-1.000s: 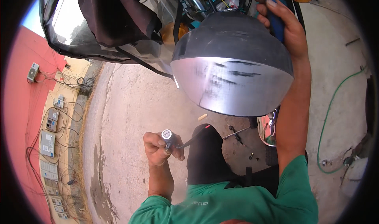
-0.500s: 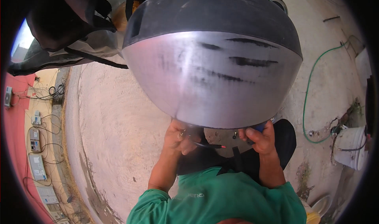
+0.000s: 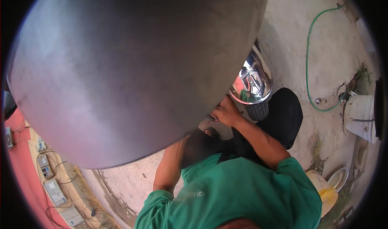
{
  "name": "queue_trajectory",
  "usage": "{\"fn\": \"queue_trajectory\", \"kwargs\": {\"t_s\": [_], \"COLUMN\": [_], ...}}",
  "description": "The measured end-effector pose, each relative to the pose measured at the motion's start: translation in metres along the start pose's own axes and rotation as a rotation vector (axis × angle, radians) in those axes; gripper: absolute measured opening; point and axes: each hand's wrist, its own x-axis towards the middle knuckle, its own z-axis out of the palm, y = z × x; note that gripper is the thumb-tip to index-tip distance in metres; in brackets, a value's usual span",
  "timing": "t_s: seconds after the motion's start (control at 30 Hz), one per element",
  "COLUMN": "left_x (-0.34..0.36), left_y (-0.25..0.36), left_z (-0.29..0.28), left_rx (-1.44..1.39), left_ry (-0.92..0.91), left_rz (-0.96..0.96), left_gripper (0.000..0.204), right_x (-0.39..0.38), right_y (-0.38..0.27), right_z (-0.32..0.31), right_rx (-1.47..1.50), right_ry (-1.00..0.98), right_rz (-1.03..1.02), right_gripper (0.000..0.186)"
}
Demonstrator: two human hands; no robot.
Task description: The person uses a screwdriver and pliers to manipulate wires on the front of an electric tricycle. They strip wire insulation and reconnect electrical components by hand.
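Note:
A large curved grey panel [image 3: 121, 79], smooth and slightly blurred, fills the upper left and covers much of the view. My right hand [image 3: 228, 112] is just beyond its lower right edge, fingers closed around something dark and thin that shows only in part. Next to that hand is a shiny chrome mudguard [image 3: 254, 81] with a raised emblem, above a black tyre [image 3: 257, 111]. Only my left forearm [image 3: 169, 166] shows; the panel hides my left hand, so its fingers and anything in them cannot be seen.
A green hose [image 3: 309, 55] curves over the concrete ground at the right. Farther right stands a white bucket [image 3: 359, 116], with a yellow-stained container [image 3: 326, 194] nearer me. Grey boxes [image 3: 54, 192] and loose cables line the wall at the left.
The grey panel now looks larger and covers the left side, hiding my left hand. My right hand appears farther up and left, off the blue thing it held. The chrome mudguard has come into view.

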Motion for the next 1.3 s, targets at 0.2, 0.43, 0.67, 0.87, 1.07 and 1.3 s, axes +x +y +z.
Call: {"fn": "queue_trajectory", "kwargs": {"t_s": [0.2, 0.43, 0.67, 0.87, 1.07, 1.3], "left_x": [0.023, 0.037, 0.036, 0.036, 0.03, 0.028], "left_y": [-0.027, -0.034, -0.048, -0.048, -0.052, -0.057], "left_z": [-0.029, -0.048, -0.045, -0.044, -0.049, -0.062], "left_rx": [0.129, -0.065, 0.096, 0.02, -0.068, -0.342], "left_ry": [0.016, -0.183, -0.061, -0.072, -0.082, -0.178], "left_rz": [-0.182, -0.373, -0.317, -0.364, -0.408, -0.523], "left_gripper": [0.018, 0.017, 0.016, 0.015, 0.018, 0.019], "right_x": [0.0, 0.006, 0.003, 0.006, 0.002, -0.001], "right_y": [0.051, 0.058, 0.053, 0.057, 0.074, 0.072], "right_z": [-0.008, -0.013, -0.006, -0.01, -0.006, 0.0], "right_rx": [0.05, -0.068, 0.12, -0.011, 0.319, 0.211], "right_ry": [0.011, 0.002, 0.086, 0.037, 0.031, 0.019], "right_rz": [0.207, 0.238, 0.294, 0.38, 0.461, 0.377], "right_gripper": [0.032, 0.038, 0.024, 0.03, 0.025, 0.021]}}
